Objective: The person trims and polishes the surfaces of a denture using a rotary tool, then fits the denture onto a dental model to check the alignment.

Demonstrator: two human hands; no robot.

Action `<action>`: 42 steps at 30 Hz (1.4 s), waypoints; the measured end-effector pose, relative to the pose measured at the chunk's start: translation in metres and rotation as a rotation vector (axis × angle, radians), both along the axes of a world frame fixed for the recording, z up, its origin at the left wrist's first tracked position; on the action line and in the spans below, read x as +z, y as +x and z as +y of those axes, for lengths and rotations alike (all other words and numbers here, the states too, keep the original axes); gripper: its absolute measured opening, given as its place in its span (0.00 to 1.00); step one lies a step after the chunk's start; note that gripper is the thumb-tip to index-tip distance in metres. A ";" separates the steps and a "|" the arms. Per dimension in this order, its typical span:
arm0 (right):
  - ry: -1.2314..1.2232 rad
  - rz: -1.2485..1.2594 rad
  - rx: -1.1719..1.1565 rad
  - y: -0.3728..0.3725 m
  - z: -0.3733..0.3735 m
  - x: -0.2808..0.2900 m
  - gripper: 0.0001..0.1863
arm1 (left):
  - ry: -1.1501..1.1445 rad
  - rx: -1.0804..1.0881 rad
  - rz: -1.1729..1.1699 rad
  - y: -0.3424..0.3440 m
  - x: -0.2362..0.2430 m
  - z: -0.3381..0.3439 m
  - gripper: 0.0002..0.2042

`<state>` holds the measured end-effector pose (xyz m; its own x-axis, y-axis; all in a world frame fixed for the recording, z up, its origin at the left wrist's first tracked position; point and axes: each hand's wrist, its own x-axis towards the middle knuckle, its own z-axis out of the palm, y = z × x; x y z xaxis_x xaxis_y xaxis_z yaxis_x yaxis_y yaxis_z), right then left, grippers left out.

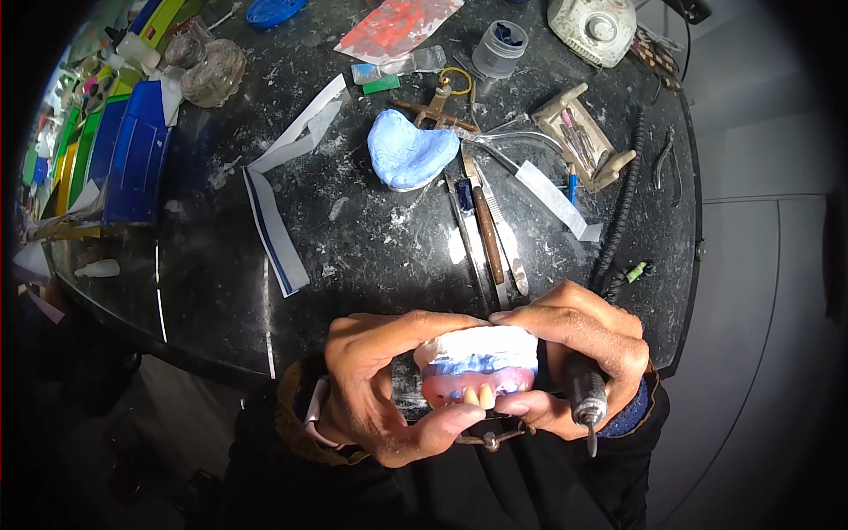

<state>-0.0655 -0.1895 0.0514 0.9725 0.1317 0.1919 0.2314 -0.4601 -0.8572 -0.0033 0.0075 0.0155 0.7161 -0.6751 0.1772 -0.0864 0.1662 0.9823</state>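
My left hand (375,384) and my right hand (592,353) grip a dental model (477,349) from either side, with white stone, a blue layer, a pink base (446,384) and a few cream teeth (479,397). My left thumb presses beside the teeth, and my right thumb is at their other side. Part of a metal articulator (493,439) shows below. My right hand also holds a black rotary handpiece (585,393) with its tip pointing down.
Ahead on the dark bench lie a blue cast (408,148), knives (486,225), paper strips (278,243), a bur holder (583,132), a jar (499,53) and a handpiece cord (623,212). Coloured trays (132,159) crowd the left; a white device (590,26) stands at the back.
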 end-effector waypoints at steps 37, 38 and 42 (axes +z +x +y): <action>0.041 -0.019 0.101 0.006 -0.006 0.005 0.37 | -0.114 0.200 -0.202 -0.012 -0.012 -0.005 0.23; 0.080 0.020 0.074 0.003 -0.006 0.006 0.40 | -0.132 0.133 -0.187 -0.013 -0.013 -0.002 0.24; 0.005 -0.085 0.076 0.004 -0.009 -0.001 0.45 | -0.132 0.010 -0.240 -0.007 -0.013 -0.001 0.25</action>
<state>-0.0615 -0.1985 0.0506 0.9398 0.2035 0.2744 0.3378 -0.4339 -0.8352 -0.0100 0.0065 0.0021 0.6496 -0.6280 0.4285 -0.3164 0.2892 0.9035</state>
